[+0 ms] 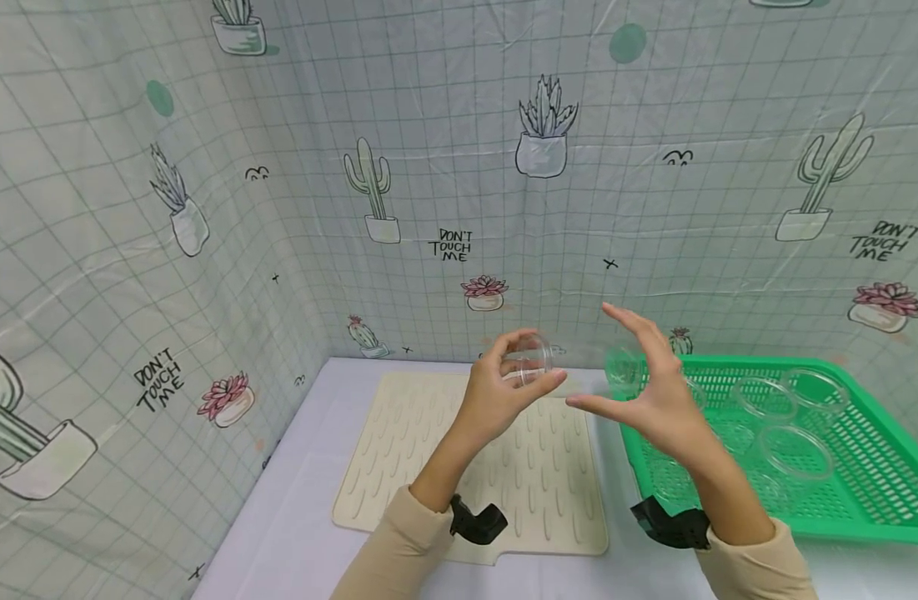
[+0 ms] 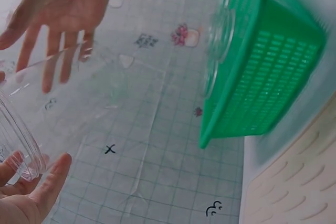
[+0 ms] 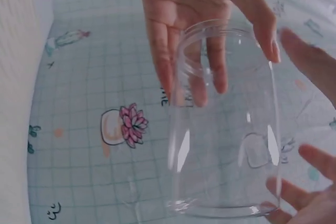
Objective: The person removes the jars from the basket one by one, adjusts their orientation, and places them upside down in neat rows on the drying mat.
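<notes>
My left hand (image 1: 496, 387) grips a clear jar (image 3: 226, 129) round its ridged mouth end, thumb on the near side and fingers on the far side. In the head view the jar lies level in the air, its bottom pointing right toward the green basket (image 1: 864, 532). My right hand (image 1: 664, 404) stands around the bottom end, thumb and fingers spread wide apart. In the left wrist view the fingers of the right hand (image 2: 73, 19) are straight behind the see-through wall. The right wrist view has the left hand (image 3: 186, 9) at the mouth.
Several more clear jars (image 1: 796, 452) stand in the green basket on the right. A beige ribbed mat (image 1: 534, 500) lies on the white table (image 1: 278, 533) below my hands. Behind and to the left hangs a checked sheet (image 1: 428, 100) with cactus prints.
</notes>
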Demonstrator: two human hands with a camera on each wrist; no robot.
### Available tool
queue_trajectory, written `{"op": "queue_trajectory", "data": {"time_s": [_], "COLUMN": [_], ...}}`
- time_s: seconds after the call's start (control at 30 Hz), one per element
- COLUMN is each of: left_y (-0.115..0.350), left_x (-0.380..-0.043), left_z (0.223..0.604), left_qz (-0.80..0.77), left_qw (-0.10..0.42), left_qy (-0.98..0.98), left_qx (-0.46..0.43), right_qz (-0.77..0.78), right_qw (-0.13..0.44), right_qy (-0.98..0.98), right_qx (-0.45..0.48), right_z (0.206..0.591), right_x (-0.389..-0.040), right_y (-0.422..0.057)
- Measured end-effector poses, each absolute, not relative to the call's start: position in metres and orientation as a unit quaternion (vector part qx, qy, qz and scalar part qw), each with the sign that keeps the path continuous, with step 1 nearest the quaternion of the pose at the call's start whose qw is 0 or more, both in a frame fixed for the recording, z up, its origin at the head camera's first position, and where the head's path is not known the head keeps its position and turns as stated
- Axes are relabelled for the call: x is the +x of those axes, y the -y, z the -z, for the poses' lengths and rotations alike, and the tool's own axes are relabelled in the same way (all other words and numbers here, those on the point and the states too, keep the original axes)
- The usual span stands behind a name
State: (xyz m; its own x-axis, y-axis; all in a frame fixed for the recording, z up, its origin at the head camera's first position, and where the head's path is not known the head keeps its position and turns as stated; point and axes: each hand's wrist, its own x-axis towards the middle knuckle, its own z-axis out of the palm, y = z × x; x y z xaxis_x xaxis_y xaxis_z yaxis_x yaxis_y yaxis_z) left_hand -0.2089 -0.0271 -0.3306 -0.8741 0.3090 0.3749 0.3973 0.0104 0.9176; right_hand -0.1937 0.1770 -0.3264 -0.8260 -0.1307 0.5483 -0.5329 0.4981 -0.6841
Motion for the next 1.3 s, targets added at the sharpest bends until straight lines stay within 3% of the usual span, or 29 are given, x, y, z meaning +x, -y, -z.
{"op": "queue_trajectory", "data": {"time_s": [0.2,0.43,0.73,1.3], "left_y": [0.031,0.035,0.040,0.042], "left_x": [-0.222,-0.226,-0.209,-0.215], "left_z": [0.344,0.346,0.324,0.333], "left_qz": [0.668,0.669,0.664,0.662], "left_qw": [0.043,0.054,0.038,0.010], "left_qy": [0.702,0.696,0.700,0.699], "left_qx": [-0.244,-0.255,-0.259,-0.269], "right_qz": [-0.559,-0.712,-0.863,-0.976], "right_qw": [0.201,0.139,0.097,0.084], "right_qy": [0.800,0.686,0.495,0.184], "right_qx": [0.088,0.041,0.039,0.076], "right_z": [0.331,0.340,0.362,0.386], "right_x": [-0.192,-0.188,-0.189,-0.201], "right_y": [-0.176,-0.165,-0.142,-0.115]}}
